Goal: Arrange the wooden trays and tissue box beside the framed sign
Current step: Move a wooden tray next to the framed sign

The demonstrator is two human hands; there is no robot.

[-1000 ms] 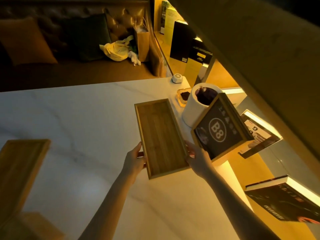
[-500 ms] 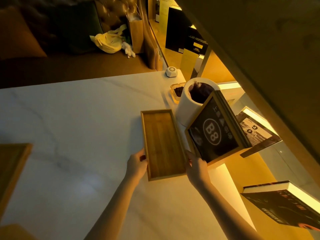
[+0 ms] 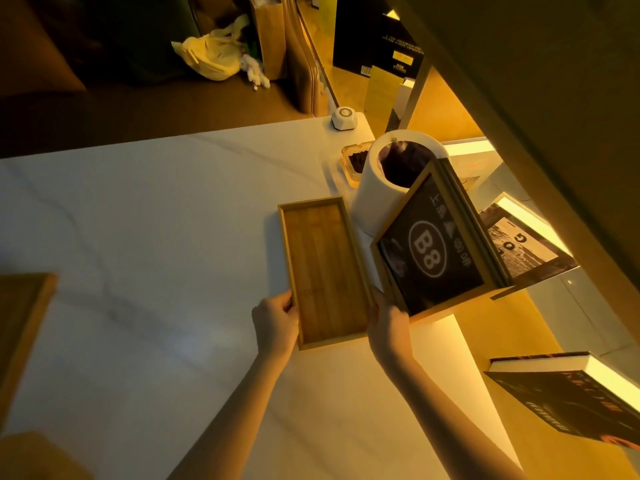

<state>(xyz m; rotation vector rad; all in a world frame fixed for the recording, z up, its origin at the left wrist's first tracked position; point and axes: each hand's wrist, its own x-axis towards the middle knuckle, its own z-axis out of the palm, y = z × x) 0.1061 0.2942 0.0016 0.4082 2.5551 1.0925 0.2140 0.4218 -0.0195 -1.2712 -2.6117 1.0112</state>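
A long, shallow wooden tray (image 3: 325,271) lies on the white marble table (image 3: 156,237), directly left of the framed sign (image 3: 433,251), a black "B8" panel in a wooden frame that leans back. My left hand (image 3: 275,323) grips the tray's near left edge and my right hand (image 3: 388,325) grips its near right corner, close against the sign's frame. A second wooden tray (image 3: 20,327) shows at the far left edge, partly cut off. A wooden shape (image 3: 38,459) at the bottom left corner is too cropped to identify.
A white cylindrical bin (image 3: 384,188) with a dark liner stands behind the sign, with an amber ashtray (image 3: 353,161) and a small white call button (image 3: 344,117) beyond. Books and magazines (image 3: 571,400) sit on lit shelves to the right. A dark sofa lies past the table's far edge.
Both hands have moved the tray rightward and turned it straighter, so it now runs alongside the framed sign. The view has shifted, pushing the left tray toward the frame's edge.
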